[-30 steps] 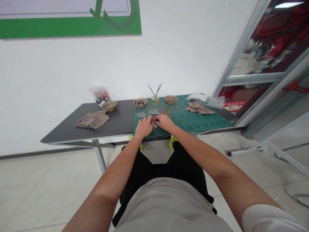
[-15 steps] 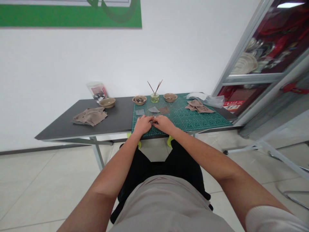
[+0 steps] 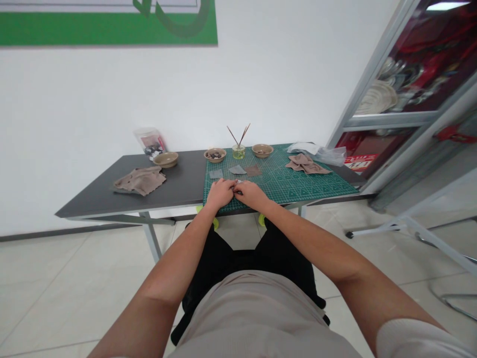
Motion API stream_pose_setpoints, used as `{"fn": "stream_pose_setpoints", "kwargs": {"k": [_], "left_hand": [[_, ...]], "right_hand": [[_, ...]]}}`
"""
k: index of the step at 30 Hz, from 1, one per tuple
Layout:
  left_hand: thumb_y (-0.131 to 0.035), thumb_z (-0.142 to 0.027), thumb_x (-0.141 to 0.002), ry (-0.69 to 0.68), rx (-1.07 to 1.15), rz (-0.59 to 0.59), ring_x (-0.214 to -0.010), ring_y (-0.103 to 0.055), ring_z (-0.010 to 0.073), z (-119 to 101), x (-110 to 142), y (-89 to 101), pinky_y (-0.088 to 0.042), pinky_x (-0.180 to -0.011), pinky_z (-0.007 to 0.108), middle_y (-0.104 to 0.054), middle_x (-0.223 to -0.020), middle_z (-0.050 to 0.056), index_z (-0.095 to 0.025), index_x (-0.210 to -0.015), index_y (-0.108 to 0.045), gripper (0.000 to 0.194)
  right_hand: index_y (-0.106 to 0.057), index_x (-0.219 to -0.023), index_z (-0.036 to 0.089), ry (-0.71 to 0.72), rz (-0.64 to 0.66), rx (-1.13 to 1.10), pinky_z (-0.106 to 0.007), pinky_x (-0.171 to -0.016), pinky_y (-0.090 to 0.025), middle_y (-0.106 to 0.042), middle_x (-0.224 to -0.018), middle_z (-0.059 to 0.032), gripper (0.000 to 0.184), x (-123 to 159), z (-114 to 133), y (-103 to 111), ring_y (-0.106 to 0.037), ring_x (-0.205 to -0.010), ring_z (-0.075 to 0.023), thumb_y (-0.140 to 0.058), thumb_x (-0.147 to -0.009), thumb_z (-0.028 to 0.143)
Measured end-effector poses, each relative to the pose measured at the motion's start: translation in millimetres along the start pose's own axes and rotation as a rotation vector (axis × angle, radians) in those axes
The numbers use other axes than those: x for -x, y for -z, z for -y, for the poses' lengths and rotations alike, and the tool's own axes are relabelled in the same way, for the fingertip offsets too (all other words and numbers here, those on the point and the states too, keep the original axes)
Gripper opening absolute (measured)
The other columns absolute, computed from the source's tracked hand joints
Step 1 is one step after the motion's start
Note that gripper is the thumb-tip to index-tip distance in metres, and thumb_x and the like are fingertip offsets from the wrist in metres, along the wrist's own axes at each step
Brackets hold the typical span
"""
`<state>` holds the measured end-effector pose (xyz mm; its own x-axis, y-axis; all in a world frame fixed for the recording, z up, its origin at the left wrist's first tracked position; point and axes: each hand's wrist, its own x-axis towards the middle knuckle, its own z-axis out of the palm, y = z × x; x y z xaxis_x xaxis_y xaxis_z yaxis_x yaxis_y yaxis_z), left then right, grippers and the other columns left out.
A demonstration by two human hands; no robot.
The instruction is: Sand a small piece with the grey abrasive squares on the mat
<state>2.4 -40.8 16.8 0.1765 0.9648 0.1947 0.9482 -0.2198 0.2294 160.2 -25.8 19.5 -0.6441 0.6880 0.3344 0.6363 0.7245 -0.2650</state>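
Hands [image 3: 221, 192] [image 3: 252, 193] — close together | arms [image 3: 179, 248] — stretched forward | green mat [image 3: 298, 181] beneath

Mat [image 3: 298, 181]: green, fine white grid. Table [image 3: 182, 184]: dark grey. Left bowl [image 3: 166, 160], middle bowl [image 3: 209, 158], right bowl [image 3: 262, 151]: all tan; pieces [image 3: 215, 155] in middle one mixed dark and whitish. Far jar [image 3: 238, 152]: clear yellow-green; sticks [image 3: 244, 134] brown. Flat squares: left square [image 3: 215, 174] and middle square [image 3: 237, 170] grey, right square [image 3: 253, 171] brown. Near scrap [image 3: 239, 181]: whitish. Left cloth [image 3: 139, 180] taupe, right cloth [image 3: 305, 164] pinkish brown. Shirt [image 3: 253, 313] beige-grey, trousers [image 3: 208, 268] black. Wall [image 3: 93, 94] white.
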Motion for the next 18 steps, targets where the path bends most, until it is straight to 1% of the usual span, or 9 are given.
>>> {"fn": "stream_pose_setpoints", "kwargs": {"k": [5,9,12,14,18], "left_hand": [[-0.04,-0.015,-0.09,-0.009,-0.002,-0.017,-0.118,-0.056,0.0263,-1,1,0.4,-0.042,-0.1,0.044,-0.072,-0.122,0.004,-0.029,-0.119,-0.07,0.044],[-0.04,-0.015,-0.09,-0.022,0.002,-0.006,-0.119,-0.055,0.0267,-1,2,0.8,-0.041,-0.101,0.045,-0.071,-0.125,0.002,-0.029,-0.115,-0.07,0.041],[-0.039,-0.017,-0.091,-0.012,-0.019,0.0,-0.118,-0.056,0.0279,-2,1,0.9,-0.042,-0.099,0.045,-0.072,-0.118,0.006,-0.026,-0.111,-0.068,0.036],[-0.039,-0.017,-0.092,0.008,-0.024,-0.02,-0.116,-0.057,0.0281,-2,1,0.6,-0.043,-0.098,0.044,-0.071,-0.115,0.009,-0.024,-0.114,-0.065,0.035],[-0.042,-0.017,-0.092,0.035,0.022,-0.063,-0.116,-0.059,0.0271,-3,1,-0.1,-0.042,-0.098,0.042,-0.068,-0.123,0.011,-0.021,-0.126,-0.054,0.036]], "right_hand": [[-0.076,-0.098,0.018,0.023,0.002,-0.038,-0.031,-0.094,-0.046,-0.076,-0.106,-0.0095,0.014,4,-4,1,-0.066,-0.103,-0.0209,-0.064,-0.09,0.019],[-0.077,-0.099,0.017,-0.033,0.014,-0.029,-0.031,-0.092,-0.046,-0.077,-0.104,-0.0096,0.015,1,-8,3,-0.067,-0.099,-0.0211,-0.066,-0.089,0.02],[-0.077,-0.098,0.015,-0.059,-0.009,-0.012,-0.031,-0.091,-0.046,-0.077,-0.102,-0.0108,0.016,-6,-6,-1,-0.067,-0.098,-0.0215,-0.064,-0.091,0.02],[-0.077,-0.096,0.014,-0.049,-0.032,0.003,-0.032,-0.091,-0.046,-0.076,-0.1,-0.0117,0.015,-9,-4,-5,-0.066,-0.098,-0.0216,-0.063,-0.092,0.019],[-0.077,-0.095,0.014,-0.014,-0.028,0.01,-0.031,-0.09,-0.045,-0.076,-0.1,-0.0117,0.013,-6,-3,-5,-0.066,-0.098,-0.021,-0.064,-0.09,0.017]]}}
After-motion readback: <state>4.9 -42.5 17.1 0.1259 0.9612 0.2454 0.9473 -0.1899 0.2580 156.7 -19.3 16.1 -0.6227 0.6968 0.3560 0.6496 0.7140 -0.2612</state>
